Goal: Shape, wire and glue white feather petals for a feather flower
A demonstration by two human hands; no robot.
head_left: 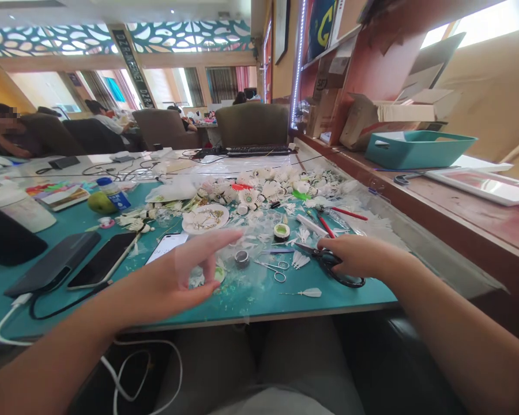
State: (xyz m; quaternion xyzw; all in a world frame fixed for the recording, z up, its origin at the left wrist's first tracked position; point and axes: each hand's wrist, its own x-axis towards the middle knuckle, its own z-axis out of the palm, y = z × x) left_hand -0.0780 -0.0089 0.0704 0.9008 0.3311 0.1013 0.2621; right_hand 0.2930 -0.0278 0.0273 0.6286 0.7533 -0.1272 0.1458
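Note:
My left hand [177,274] is over the front of the table, index finger stretched out and thumb apart from it; part of it is blurred. Just behind its thumb tip, a small pale-green round piece [219,274] shows partly. My right hand [358,256] grips the handles of black scissors [324,259], whose blades point left on the table. Between the hands are small silver scissors [277,268], a small dark round jar [242,259] and white feathers [301,260]. A single feather piece with a thin stem [309,293] lies near the front edge.
Shuttlecocks [259,193] are heaped at the back. A white plate [190,222] and red-handled pliers [348,214] lie before them. Phones, including a dark one [106,259], and a power bank [54,265] with cable are left. A teal basket [419,150] stands on the right ledge. Other people sit beyond.

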